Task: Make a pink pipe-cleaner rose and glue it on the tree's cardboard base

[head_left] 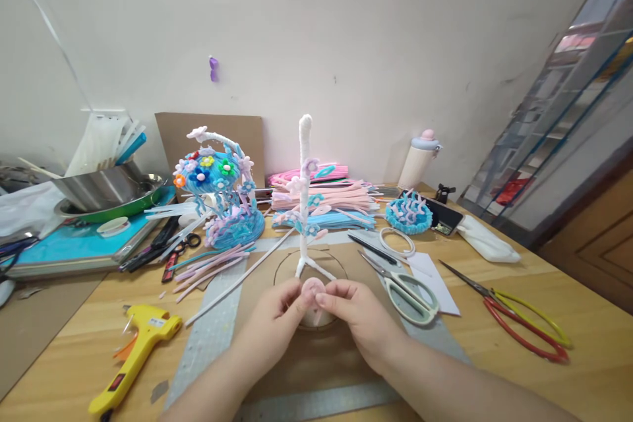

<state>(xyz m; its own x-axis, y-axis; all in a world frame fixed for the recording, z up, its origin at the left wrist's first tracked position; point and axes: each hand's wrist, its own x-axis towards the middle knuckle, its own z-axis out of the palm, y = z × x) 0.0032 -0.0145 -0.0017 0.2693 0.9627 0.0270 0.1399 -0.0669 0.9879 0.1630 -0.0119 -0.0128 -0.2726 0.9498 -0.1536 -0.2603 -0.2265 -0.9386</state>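
Note:
My left hand (275, 316) and my right hand (364, 318) meet at the middle of the table, thumbs and fingertips closed on a small pink pipe-cleaner coil (312, 287). Both thumbs press on its near face, and a short pink end hangs below it. Just behind stands an upright white wrapped stem (303, 204) on splayed legs, with small lilac and blue flowers and leaves along it. It rests over a wire ring (347, 275) on a brown cardboard sheet (297, 372). My fingers partly hide the stem's base.
A yellow glue gun (141, 346) lies left. Right are pale-handled scissors (410, 297) and red-and-yellow scissors (524, 326). Behind stand a blue flower-covered ornament (232, 224), pipe-cleaner bundles (331, 201), a blue fluffy basket (409, 213) and a bottle (418, 161). A metal bowl (101, 184) stands far left.

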